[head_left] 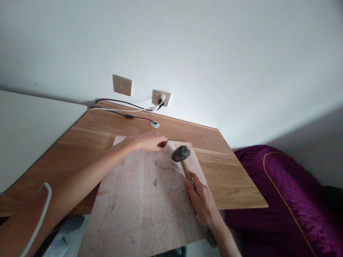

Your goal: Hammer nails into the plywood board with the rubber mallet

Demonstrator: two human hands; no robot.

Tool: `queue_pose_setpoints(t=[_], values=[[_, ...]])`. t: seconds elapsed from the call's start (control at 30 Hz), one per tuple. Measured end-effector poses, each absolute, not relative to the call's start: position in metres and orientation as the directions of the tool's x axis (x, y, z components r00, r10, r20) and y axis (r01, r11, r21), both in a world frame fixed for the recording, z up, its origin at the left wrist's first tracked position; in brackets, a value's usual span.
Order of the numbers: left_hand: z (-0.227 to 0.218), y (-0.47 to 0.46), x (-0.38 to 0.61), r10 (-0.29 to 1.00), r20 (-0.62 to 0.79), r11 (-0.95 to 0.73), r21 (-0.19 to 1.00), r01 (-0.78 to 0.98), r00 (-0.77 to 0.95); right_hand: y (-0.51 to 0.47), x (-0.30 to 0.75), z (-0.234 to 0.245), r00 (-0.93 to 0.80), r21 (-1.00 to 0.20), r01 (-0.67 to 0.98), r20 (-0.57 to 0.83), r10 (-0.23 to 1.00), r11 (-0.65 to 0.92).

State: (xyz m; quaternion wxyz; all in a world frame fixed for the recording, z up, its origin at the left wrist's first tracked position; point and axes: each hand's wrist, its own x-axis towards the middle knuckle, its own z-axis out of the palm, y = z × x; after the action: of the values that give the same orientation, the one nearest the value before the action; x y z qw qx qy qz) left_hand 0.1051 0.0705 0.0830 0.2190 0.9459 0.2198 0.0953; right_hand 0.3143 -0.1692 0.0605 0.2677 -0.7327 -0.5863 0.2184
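Observation:
A pale plywood board (134, 207) lies on a wooden desk (88, 132) and juts over the near edge. My right hand (202, 201) is wrapped round the wooden handle of a hammer (181, 153), whose dark head hovers over the board's far right corner. My left hand (150, 141) reaches to the board's far edge with fingers curled together in a pinch; what they hold is too small to make out. Loose nails (161, 165) lie on the board between the hands, and one more nail (155, 182) lies nearer to me.
Black and white cables (120, 109) run along the desk's back edge to a wall socket (161, 97). A round metal grommet (154, 124) sits in the desk. A white surface (29, 125) adjoins at left. A purple cushion (281, 200) lies at right. A white cord (40, 217) crosses my left arm.

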Motion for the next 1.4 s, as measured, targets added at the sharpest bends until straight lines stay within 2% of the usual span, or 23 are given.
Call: queue_pose_setpoints(t=[0.27, 0.53, 0.73, 0.9, 1.07, 1.4], values=[[0.0834, 0.0712, 0.1054, 0.462, 0.067, -0.800, 0.463, 0.382, 0.885, -0.1695, 0.3159, 0.0571, 0.227, -0.658, 0.724, -0.057, 0.972, -0.208], [0.0826, 0.0716, 0.1051, 0.445, 0.089, -0.801, 0.485, 0.352, 0.891, -0.1679, 0.3166, 0.0580, 0.229, -0.664, 0.720, -0.046, 0.972, -0.201], [0.0822, 0.0735, 0.1051, 0.417, 0.123, -0.803, 0.513, 0.303, 0.900, -0.1672, 0.3146, 0.0614, 0.207, -0.680, 0.700, -0.099, 0.973, -0.218], [0.0825, 0.0744, 0.1051, 0.415, 0.135, -0.817, 0.489, 0.304, 0.900, -0.1677, 0.3142, 0.0615, 0.223, -0.679, 0.688, -0.139, 0.965, -0.257], [0.0803, 0.0760, 0.1057, 0.408, 0.152, -0.823, 0.489, 0.290, 0.900, -0.1685, 0.3146, 0.0597, 0.224, -0.677, 0.701, -0.091, 0.970, -0.225], [0.0827, 0.0748, 0.1044, 0.472, 0.112, -0.790, 0.493, 0.364, 0.874, -0.1706, 0.3154, 0.0566, 0.242, -0.651, 0.729, -0.043, 0.969, -0.211]])
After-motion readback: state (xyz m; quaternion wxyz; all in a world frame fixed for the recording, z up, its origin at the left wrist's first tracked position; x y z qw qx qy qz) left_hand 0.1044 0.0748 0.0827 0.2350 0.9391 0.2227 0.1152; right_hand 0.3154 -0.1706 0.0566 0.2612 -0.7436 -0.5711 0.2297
